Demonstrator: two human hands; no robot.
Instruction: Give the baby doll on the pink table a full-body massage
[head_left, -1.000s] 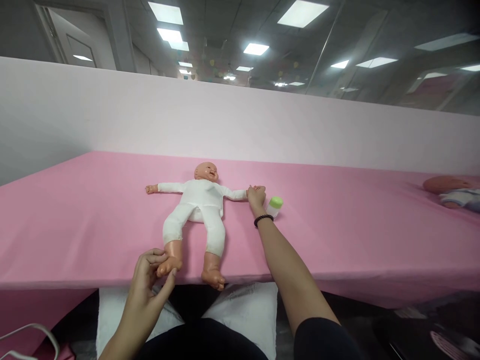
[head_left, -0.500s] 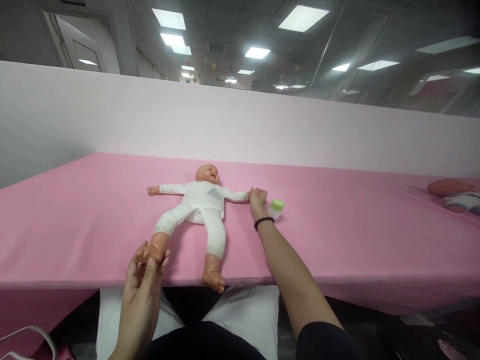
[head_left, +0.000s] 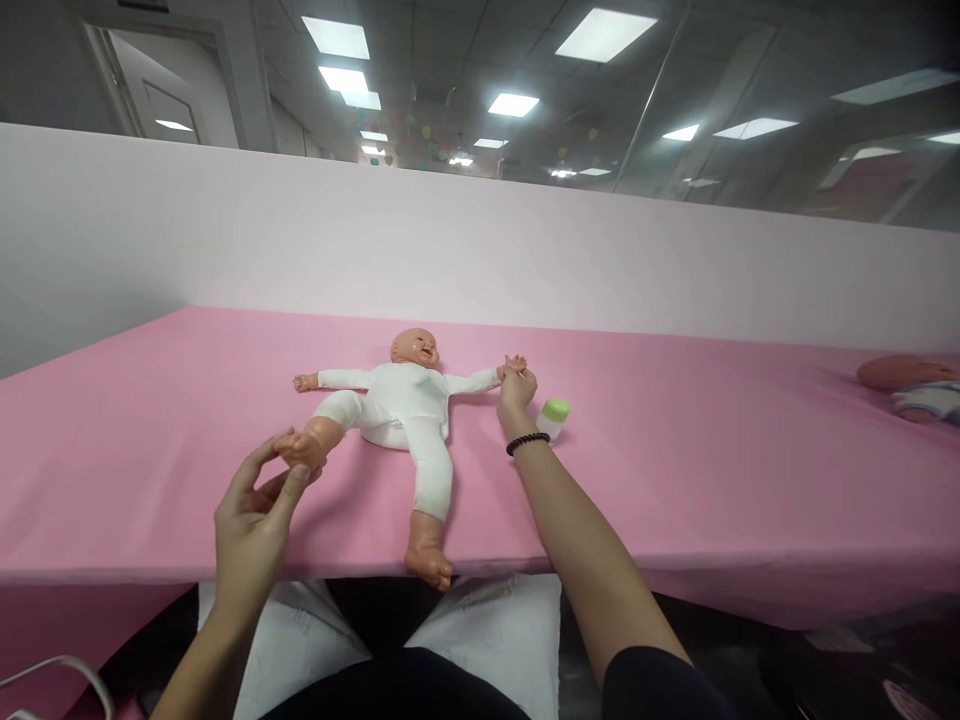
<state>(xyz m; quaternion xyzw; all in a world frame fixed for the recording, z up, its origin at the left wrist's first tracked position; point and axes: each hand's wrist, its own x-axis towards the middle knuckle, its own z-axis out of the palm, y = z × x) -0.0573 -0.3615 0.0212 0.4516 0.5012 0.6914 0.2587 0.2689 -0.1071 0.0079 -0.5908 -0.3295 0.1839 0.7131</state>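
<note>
My left hand [head_left: 251,530] pinches the baby doll's [head_left: 401,400] foot [head_left: 302,452], its leg bent. My right hand [head_left: 516,390] closes around the doll's hand [head_left: 511,368], arm stretched out.

Bright ceiling panels [head_left: 604,35], soft shadows, wide-angle distortion at edges

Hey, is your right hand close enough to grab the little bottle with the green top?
Probably yes. Your right hand is holding the baby doll's hand, and the green-topped bottle stands just beside it, with nothing between them. You would likely need to let go of the doll first.
</note>
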